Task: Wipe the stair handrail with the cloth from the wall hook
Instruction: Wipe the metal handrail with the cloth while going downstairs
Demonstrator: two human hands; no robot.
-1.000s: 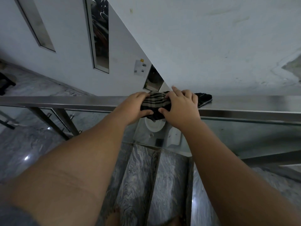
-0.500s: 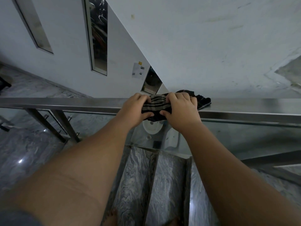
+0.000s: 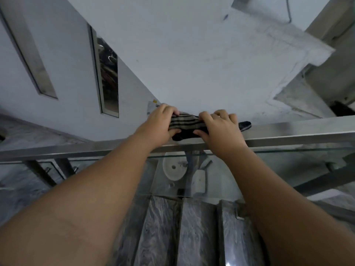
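Stainless steel handrail (image 3: pixel 288 131) runs across the view above a glass panel (image 3: pixel 288 166), and the striped dark cloth (image 3: pixel 184 124) lies bunched on its top face near the middle. The left hand (image 3: pixel 155 125) grips the cloth's left end, fingers curled over the far side and thumb at the near edge. The right hand (image 3: pixel 221 129) holds the other end likewise, with a dark tail of fabric poking out past it. Fetching the cloth looks done and wiping seems under way. Whether the long stretches of rail toward both ends have been wiped cannot be told.
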